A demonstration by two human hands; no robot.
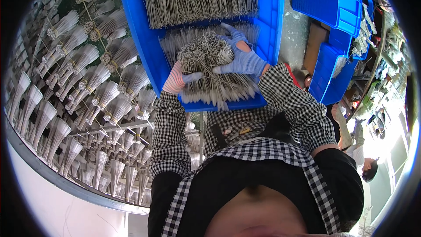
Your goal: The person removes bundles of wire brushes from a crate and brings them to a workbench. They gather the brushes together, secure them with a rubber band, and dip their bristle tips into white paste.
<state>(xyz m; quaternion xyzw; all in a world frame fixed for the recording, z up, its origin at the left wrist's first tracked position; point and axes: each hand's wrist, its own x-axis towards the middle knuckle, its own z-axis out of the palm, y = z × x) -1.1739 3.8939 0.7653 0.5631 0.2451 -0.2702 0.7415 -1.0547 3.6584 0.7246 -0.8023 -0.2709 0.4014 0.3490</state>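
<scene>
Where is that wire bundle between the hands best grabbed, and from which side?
Probably grip the wire bundle by its flanks, just below the curled ends, coming from left and right. It is wide and many-stranded, so cupping it from both sides, as the left hand and right hand do, should keep it together.

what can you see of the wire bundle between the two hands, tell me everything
The wire bundle is a thick clump of thin, silvery-grey strands that look like metal. Their curled ends crowd together on the far side; the shafts fan toward the person, and where they end among the pale-tipped pieces there is hard to tell. It sits over other pieces inside the blue bin, gloved left hand against its left side, gloved right hand around its right.
</scene>
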